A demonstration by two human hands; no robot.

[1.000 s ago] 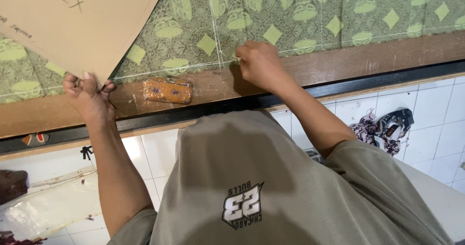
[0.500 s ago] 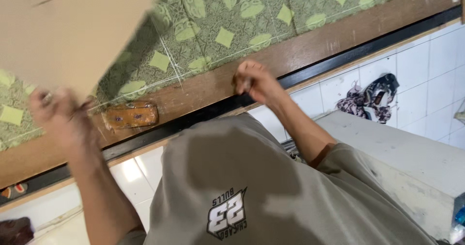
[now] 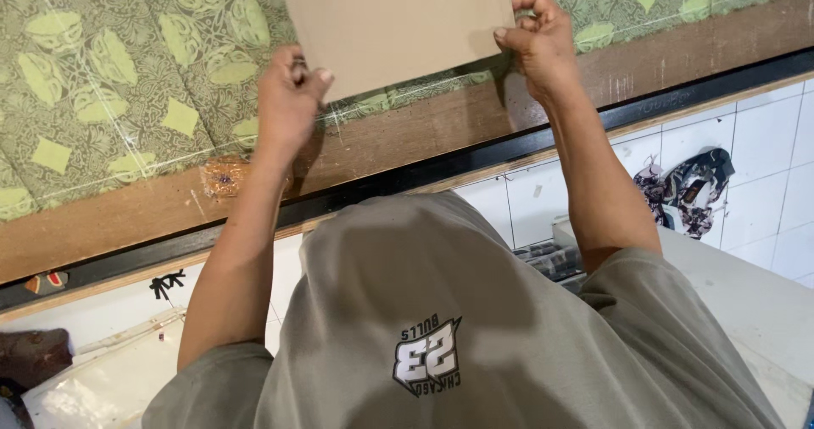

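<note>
Setting: white-tiled floor (image 3: 763, 166) below a wooden table (image 3: 398, 136) with a dark front edge; green patterned fabric (image 3: 127, 81) covers most of the tabletop.

Landmark: the cardboard template (image 3: 394, 22), a plain brown sheet lying on the fabric, its lower edge just above the bare wooden strip.

My left hand (image 3: 288, 107): grip closed on the template's lower left corner, thumb on top of the card.

My right hand (image 3: 538, 39): grip pinched shut on the template's lower right corner, fingertips curled over its edge.

Change: a second ago my hands were well apart, the left pressing the table edge and the right working on the fabric, with the template off to the left. Now the template sits between my hands, centred in front of me.

Meaning: I judge the card is being repositioned on the cloth, not yet settled flat.

Near the template: a small orange-brown block (image 3: 222, 176) on the wooden strip, below and left of my left hand.

Further off: crumpled dark cloth (image 3: 691, 192) on the floor, well right of the template.
</note>
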